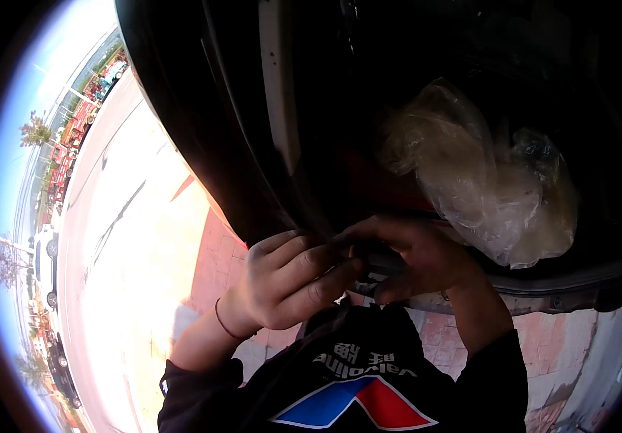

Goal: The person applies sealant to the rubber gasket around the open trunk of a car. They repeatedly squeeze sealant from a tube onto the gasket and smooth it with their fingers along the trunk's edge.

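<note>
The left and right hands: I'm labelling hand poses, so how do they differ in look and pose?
The left hand is brightly lit, while the right hand is mostly in shadow. The left hand's fingers lie bent side by side; the right hand's thumb stands apart from its fingers. A thin cord circles the left wrist; none shows on the right. Both are bare, with fingertips close together.

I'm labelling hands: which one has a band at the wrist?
The left hand: a thin reddish band circles its wrist; the right hand shows none.
</note>
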Demonstrator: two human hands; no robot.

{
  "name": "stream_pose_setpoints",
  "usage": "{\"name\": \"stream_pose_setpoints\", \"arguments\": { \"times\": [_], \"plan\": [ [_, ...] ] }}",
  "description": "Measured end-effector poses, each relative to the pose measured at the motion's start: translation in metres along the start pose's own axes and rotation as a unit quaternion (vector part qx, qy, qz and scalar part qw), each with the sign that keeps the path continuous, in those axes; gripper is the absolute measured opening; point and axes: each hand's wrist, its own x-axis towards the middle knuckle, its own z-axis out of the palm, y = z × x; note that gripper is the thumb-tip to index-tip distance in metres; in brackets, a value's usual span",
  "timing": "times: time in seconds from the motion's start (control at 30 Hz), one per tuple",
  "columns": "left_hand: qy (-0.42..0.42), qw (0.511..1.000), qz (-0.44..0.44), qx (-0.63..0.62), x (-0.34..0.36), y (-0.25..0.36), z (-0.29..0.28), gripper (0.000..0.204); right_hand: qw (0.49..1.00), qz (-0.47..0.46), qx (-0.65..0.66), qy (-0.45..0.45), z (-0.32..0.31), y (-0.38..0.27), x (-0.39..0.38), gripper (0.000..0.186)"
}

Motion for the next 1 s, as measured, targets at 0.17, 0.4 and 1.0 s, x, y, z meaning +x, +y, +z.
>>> {"name": "stream_pose_setpoints", "arguments": {
  "times": [0.17, 0.4, 1.0],
  "plan": [
    [0.034, 0.999, -0.017, 0.034, 0.007, 0.016, -0.038, 0.033, 0.989, 0.010, 0.146, -0.006, 0.029, -0.021, 0.017, 0.063],
    [0.110, 0.994, -0.018, -0.006, 0.005, 0.021, -0.043, 0.033, 0.978, -0.071, 0.184, -0.066, 0.039, -0.005, 0.030, 0.036],
    [0.175, 0.966, -0.073, 0.175, 0.042, 0.031, -0.058, 0.042, 0.977, -0.040, -0.046, 0.206, 0.032, -0.089, -0.019, 0.021]
  ]
}}
